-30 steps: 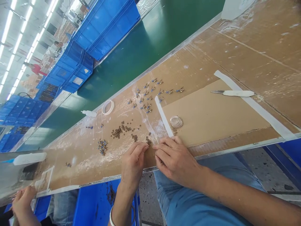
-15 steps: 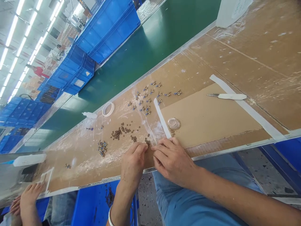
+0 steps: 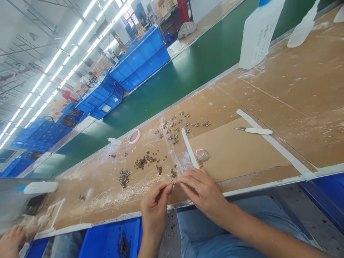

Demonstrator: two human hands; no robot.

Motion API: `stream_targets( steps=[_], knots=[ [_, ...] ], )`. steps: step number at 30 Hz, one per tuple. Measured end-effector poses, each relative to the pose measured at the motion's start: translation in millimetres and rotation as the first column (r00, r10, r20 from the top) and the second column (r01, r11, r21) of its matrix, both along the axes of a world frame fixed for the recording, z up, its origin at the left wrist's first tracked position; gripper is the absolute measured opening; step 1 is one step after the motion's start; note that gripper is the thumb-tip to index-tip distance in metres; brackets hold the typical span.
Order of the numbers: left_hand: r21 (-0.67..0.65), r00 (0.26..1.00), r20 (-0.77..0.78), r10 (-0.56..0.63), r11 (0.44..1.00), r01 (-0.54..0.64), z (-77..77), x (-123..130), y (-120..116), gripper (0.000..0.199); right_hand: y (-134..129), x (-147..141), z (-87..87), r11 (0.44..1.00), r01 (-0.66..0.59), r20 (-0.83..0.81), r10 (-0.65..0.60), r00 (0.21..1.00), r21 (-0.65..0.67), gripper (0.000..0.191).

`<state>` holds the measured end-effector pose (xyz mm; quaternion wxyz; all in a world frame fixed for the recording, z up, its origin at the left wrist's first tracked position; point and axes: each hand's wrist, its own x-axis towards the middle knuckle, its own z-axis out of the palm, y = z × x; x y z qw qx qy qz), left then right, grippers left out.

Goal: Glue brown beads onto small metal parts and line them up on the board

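Near the table's front edge, my left hand (image 3: 157, 202) pinches a small piece (image 3: 173, 183) between thumb and fingertips. My right hand (image 3: 201, 188) comes in from the right, its closed fingertips meeting the same tiny piece, which is too small to make out. Just beyond the fingers sits a little group of brown discs (image 3: 173, 173). A larger brown disc pile (image 3: 141, 163) lies farther back to the left. Small blue and gold figures (image 3: 175, 129) stand spread out behind, and a heap of similar figures (image 3: 124, 178) is at the left.
A knife (image 3: 258, 131) and a round clear dish (image 3: 202, 154) rest on cardboard at right. Behind are a tape roll (image 3: 133, 136), a small bottle (image 3: 114, 141) and a large white bottle (image 3: 258, 39). A co-worker's hand (image 3: 13, 238) is at lower left.
The view has tilted up, so the tabletop items appear lower. My fingertips have come together, and a tiny piece now shows between them. The co-worker's hand has shifted left and down.
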<state>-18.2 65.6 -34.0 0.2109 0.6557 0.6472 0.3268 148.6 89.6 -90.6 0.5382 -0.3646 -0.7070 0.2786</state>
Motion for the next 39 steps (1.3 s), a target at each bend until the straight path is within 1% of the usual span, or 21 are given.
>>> stream_targets(
  steps=[2, 5, 9, 14, 17, 22, 25, 27, 28, 31, 34, 36, 39],
  knots=[
    [-0.004, 0.995, 0.094, 0.028, 1.0, -0.028, 5.9, 2.9, -8.2, 0.011, 0.1, -0.3, 2.1, 0.998, -0.055, -0.072, 0.055, 0.996, -0.001, 0.015],
    [0.015, 0.99, 0.142, 0.023, 1.0, -0.026, 14.4, 7.3, -14.1, 0.009, -1.7, -1.5, 5.1, 0.995, -0.1, -0.146, 0.101, 0.984, 0.016, 0.012],
    [0.019, 0.992, 0.127, 0.004, 1.0, -0.006, 20.5, 9.6, -17.0, 0.01, -2.2, -1.7, 7.2, 0.992, -0.118, -0.176, 0.123, 0.977, 0.037, 0.01],
    [0.039, 0.994, 0.111, 0.008, 0.999, -0.013, 24.3, 10.5, -20.0, 0.01, 0.1, 1.4, 9.5, 0.984, -0.16, -0.158, 0.171, 0.973, 0.078, 0.013],
    [0.057, 0.996, 0.093, -0.009, 0.998, 0.003, 28.5, 12.9, -19.8, 0.011, -0.4, 3.2, 11.4, 0.984, -0.16, -0.155, 0.172, 0.973, 0.083, 0.012],
    [0.109, 0.999, 0.028, -0.036, 0.994, 0.033, 32.6, 15.5, -20.9, 0.011, -2.6, 3.8, 12.5, 0.984, -0.165, -0.152, 0.174, 0.973, 0.069, 0.011],
    [0.117, 0.998, -0.038, -0.059, 0.991, 0.063, 31.0, 14.1, -23.6, 0.011, -2.2, 2.5, 12.3, 0.984, -0.162, -0.156, 0.171, 0.973, 0.07, 0.012],
    [0.169, 0.993, -0.094, -0.071, 0.982, 0.086, 29.1, 12.5, -25.9, 0.013, -1.7, 1.3, 12.5, 0.984, -0.162, -0.161, 0.172, 0.972, 0.072, 0.013],
    [0.221, 0.99, -0.126, -0.069, 0.971, 0.096, 28.2, 11.6, -27.2, 0.015, -1.7, 0.9, 12.9, 0.984, -0.164, -0.165, 0.173, 0.971, 0.068, 0.013],
    [0.383, 0.971, -0.23, -0.06, 0.912, 0.147, 26.5, 8.7, -31.8, 0.027, -2.5, 0.7, 15.1, 0.982, -0.187, -0.197, 0.188, 0.962, 0.026, 0.016],
    [0.467, 0.949, -0.294, -0.111, 0.85, 0.244, 26.4, 5.3, -37.9, 0.037, -4.1, 2.6, 19.2, 0.969, -0.237, -0.233, 0.216, 0.948, -0.068, 0.017],
    [0.466, 0.928, -0.335, -0.163, 0.828, 0.314, 27.1, 3.5, -42.6, 0.038, -4.6, 4.5, 22.5, 0.958, -0.269, -0.258, 0.236, 0.937, -0.103, 0.017],
    [0.389, 0.878, -0.432, -0.208, 0.835, 0.389, 27.8, 2.8, -49.3, 0.042, -4.2, 7.3, 26.5, 0.948, -0.301, -0.278, 0.263, 0.924, -0.103, 0.016]
  ],
)
